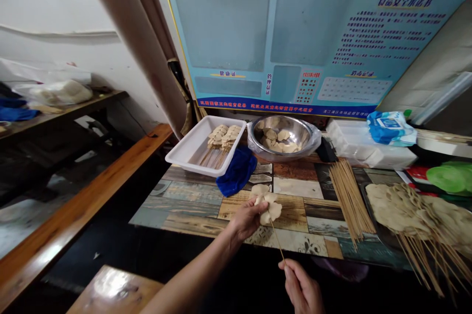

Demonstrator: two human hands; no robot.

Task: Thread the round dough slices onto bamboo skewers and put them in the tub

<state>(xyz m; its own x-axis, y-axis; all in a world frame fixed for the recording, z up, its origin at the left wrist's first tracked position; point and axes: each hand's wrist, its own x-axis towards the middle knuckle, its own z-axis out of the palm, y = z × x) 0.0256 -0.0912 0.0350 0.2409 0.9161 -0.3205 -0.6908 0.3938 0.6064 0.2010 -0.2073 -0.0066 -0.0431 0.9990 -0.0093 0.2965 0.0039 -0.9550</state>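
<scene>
My left hand (249, 218) pinches several thin, pale beige food slices (272, 208) above the front of the table. A thin bamboo skewer (277, 241) runs from those slices down to my right hand (301, 284), whose fingers are closed on its lower end. How far the skewer passes through the slices is hidden by my left fingers. Behind my hands, a steel bowl (254, 132) lined with clear plastic holds more loose slices (282, 141). To its left, a white plastic tray (184, 154) contains finished-looking skewers of slices (223, 136).
A blue cloth (238, 173) lies against the tray. Bare bamboo skewers (350, 201) are bundled on the right, beside a dark tray piled with skewered slices (401, 208). A wipes packet (391, 128) rests on white boxes (363, 149). A wooden bench (99, 186) stands left.
</scene>
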